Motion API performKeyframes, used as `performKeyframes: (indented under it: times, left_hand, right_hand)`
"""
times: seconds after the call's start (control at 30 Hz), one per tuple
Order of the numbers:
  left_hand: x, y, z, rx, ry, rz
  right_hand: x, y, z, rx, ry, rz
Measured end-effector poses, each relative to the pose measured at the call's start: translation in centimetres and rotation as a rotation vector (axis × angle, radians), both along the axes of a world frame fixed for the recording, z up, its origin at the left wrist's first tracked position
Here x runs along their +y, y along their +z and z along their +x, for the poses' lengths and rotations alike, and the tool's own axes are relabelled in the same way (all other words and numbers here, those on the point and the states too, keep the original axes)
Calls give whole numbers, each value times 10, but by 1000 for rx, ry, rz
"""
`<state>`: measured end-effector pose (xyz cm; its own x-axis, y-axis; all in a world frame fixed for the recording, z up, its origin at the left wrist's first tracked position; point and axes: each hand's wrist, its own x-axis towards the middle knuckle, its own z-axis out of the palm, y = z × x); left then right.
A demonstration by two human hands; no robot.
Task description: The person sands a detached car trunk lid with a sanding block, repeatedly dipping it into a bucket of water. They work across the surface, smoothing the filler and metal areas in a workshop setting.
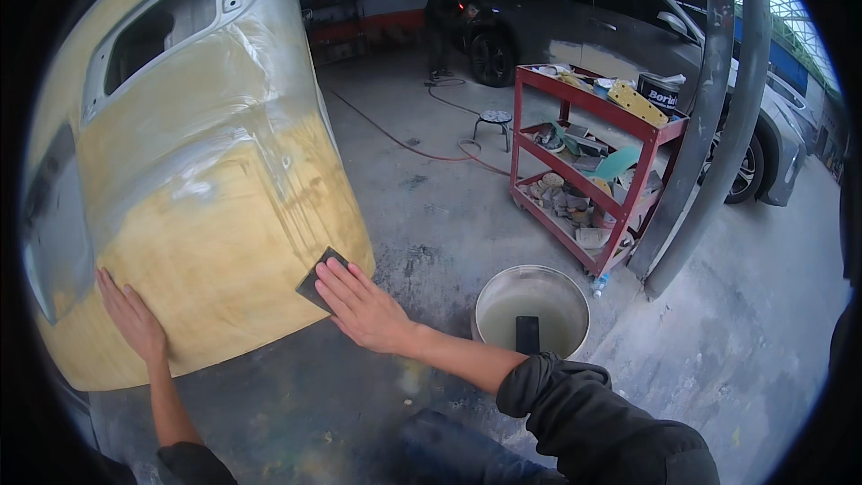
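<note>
A car body panel, coated in yellowish filler with bare silvery patches, fills the left side. My left hand lies flat on its lower left part, fingers stretched out and holding nothing. Near the panel's lower right corner, my right hand presses a dark grey sheet of sandpaper flat against the surface. The fingers cover part of the sheet. Streaks run down the filler just above it. To the right of my right forearm, a round metal bucket holds cloudy liquid, with a black rectangular block standing in it.
A red three-tier cart carries a can, a yellow perforated pad and assorted supplies. Grey posts rise beside it. Behind are a small stool, a hose on the floor, a dark car and another person.
</note>
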<state>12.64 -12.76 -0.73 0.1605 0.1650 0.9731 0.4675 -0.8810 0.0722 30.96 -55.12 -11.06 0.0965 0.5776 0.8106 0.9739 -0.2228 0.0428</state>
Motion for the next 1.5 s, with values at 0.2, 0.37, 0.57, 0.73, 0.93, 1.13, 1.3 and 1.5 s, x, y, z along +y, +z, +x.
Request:
performKeyframes:
  times: [0.2, 0.37, 0.57, 0.73, 0.93, 1.13, 1.3, 1.5]
  left_hand:
    - [24, -4, -7, 77, 78, -99]
    - [-110, 54, 54, 286, -88, 133]
    - [-135, 63, 80, 275, -84, 197]
    - [-137, 63, 78, 243, -113, 209]
    - [-141, 62, 87, 193, -133, 191]
    - [-142, 61, 84, 172, -92, 215]
    - [-142, 60, 83, 165, -99, 210]
    - [-138, 56, 86, 173, -133, 187]
  right_hand:
    - [-77, -77, 8, 313, -47, 55]
    - [-214, -165, 56, 530, -506, 156]
    - [-264, -313, 89, 1563, -359, -320]
    - [-233, -347, 87, 1610, -487, -293]
    - [-253, -365, 74, 1500, -602, -321]
    - [-233, -304, 27, 1506, -340, -729]
    - [-197, -279, -40, 1496, -309, -879]
    - [-155, -290, -109, 1405, -224, -946]
